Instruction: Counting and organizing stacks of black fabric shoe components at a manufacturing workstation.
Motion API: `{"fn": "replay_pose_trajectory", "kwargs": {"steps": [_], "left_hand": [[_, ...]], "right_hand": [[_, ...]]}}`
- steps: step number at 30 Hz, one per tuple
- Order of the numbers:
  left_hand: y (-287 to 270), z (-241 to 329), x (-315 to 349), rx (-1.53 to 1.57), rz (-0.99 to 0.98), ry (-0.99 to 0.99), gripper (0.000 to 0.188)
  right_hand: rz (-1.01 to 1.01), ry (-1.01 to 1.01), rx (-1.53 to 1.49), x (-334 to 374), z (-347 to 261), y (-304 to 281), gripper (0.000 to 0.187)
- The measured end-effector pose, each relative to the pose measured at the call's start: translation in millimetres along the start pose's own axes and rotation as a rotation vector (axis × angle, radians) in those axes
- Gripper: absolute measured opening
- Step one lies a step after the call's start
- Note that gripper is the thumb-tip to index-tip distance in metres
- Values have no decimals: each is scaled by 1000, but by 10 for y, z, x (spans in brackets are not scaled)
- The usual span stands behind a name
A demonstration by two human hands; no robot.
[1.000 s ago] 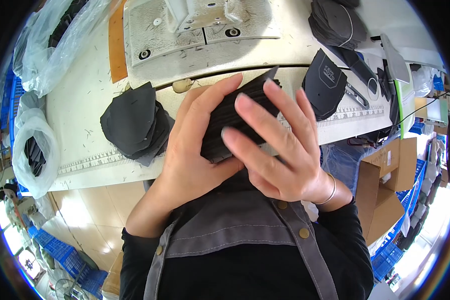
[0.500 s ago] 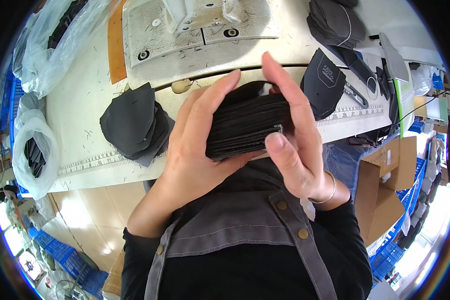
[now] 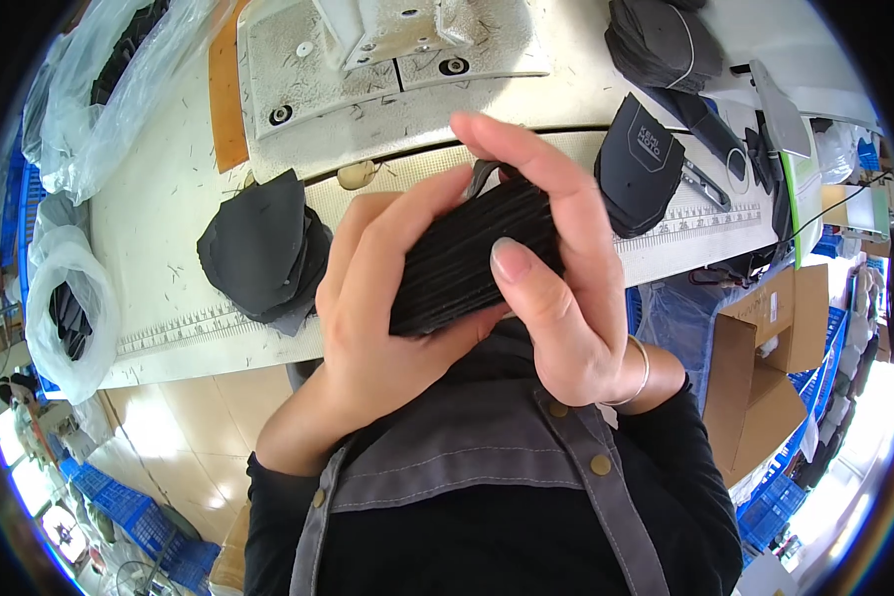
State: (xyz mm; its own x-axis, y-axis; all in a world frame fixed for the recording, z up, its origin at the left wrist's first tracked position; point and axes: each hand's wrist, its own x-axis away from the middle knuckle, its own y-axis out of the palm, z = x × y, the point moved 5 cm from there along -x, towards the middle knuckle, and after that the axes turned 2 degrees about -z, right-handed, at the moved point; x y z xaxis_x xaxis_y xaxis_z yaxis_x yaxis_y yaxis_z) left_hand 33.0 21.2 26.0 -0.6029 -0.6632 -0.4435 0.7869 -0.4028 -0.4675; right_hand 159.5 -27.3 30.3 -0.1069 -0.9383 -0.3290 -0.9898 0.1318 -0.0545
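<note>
Between my two hands, above the table's front edge, is a thick stack of thin black pieces (image 3: 457,263), its layered edges facing up toward me. My left hand (image 3: 363,298) wraps round the stack's left end, fingers on the far side and thumb beneath the near side. Around the right end curls my right hand (image 3: 576,288), its thumb pressed on the layered edges and its fingers along the far side. A looser pile of black cut pieces (image 3: 258,248) lies to the left. Right of my hands rests another black piece with pale printing (image 3: 641,164).
At the far middle stands a machine's pale metal base (image 3: 407,94). A ruler strip (image 3: 680,226) runs along the table's front. A utility knife (image 3: 707,187) and a tied black stack (image 3: 666,45) lie at right. Plastic bags (image 3: 65,298) hang at left; a cardboard box (image 3: 735,368) stands below right.
The stack has tilted, its right end turned farther up and away. My right hand has shifted left, its thumb now lying across the layered edges.
</note>
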Motion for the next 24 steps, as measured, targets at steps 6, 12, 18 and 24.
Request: {"fn": "replay_pose_trajectory", "kwargs": {"steps": [6,12,18,24], "left_hand": [[-4,-77,-52,56,-6,-104,85],[-37,-91,48,70,1,-101,84],[-57,-12,2,-41,55,89,78],[-23,-92,33,55,-67,-152,86]], "right_hand": [[16,-136,324,-98,40,-28,52],[-87,-552,943,166,-259,-48,41],[27,-557,1070,271,-142,-60,31],[27,-588,1112,263,-87,-36,31]]}}
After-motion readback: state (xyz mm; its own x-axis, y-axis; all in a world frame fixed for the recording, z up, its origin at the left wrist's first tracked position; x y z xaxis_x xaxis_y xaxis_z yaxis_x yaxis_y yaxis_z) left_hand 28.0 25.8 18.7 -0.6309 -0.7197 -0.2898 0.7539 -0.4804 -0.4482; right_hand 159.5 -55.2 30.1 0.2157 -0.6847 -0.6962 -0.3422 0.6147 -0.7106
